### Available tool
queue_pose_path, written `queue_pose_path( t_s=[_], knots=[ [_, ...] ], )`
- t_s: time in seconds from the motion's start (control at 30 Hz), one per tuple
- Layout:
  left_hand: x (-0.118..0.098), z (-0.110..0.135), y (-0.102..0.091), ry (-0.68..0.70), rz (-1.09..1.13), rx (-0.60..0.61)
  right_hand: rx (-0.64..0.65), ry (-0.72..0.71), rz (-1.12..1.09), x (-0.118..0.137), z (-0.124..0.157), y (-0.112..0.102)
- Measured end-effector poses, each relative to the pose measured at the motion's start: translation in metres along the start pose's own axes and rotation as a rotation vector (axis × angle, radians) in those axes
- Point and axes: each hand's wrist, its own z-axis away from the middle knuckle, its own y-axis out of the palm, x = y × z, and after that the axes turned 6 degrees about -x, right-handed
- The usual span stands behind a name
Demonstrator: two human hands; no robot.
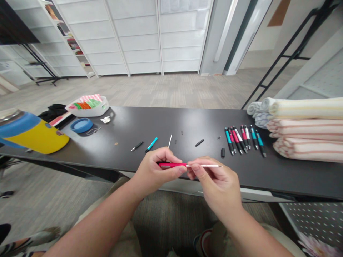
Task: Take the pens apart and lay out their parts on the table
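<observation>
A dark bench is set before pale panelled cabinets. Above its near edge, a red pen barrel is held level, clamped between thumb and fingers of the left hand. A thin white refill is pinched by the right hand, in line with the barrel's right end; depth of insertion cannot be told. A pale patch is seen on the barrel; any lettering there is too small to be read. Beyond the hands, a turquoise barrel, a second white refill and small black parts are laid apart. At right, a row of pens is placed near rolled striped cloths; at left, a yellow-and-blue bottle is noted.
</observation>
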Motion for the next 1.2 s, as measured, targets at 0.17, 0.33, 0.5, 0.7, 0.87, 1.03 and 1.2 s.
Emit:
queue_pose_path(
  t_s=[0.17, 0.33, 0.5, 0.7, 0.87, 1.03, 1.2],
  knots=[
    [0.0015, 0.0004, -0.0012, 0.0, -0.013, -0.003, -0.009, -0.062, 0.055, 0.002, -0.0004, -0.0003],
    [-0.0012, 0.0015, 0.0006, 0.001, -0.004, 0.004, -0.03, -0.102, 0.098, -0.0002, 0.0003, -0.0001],
    [-0.0013, 0.0006, 0.001, 0.001, 0.004, -0.006, -0.015, -0.131, 0.134, 0.0015, 0.0, -0.0009],
    [-0.0031, 0.0003, 0.0011, -0.001, 0.016, -0.007, -0.001, -0.135, 0.135, 0.005, -0.0012, -0.0014],
    [-0.0016, 0.0009, 0.0012, -0.013, 0.01, -0.002, 0.018, -0.086, 0.061, 0.0009, 0.0011, -0.0023],
    [-0.0019, 0.0012, 0.001, -0.012, 0.02, 0.01, 0.021, -0.061, 0.011, 0.0, 0.0014, -0.0013],
    [-0.0044, 0.0017, 0.0019, -0.003, 0.034, 0.023, 0.007, -0.043, -0.011, 0.0013, 0.0019, -0.0004]
  ],
)
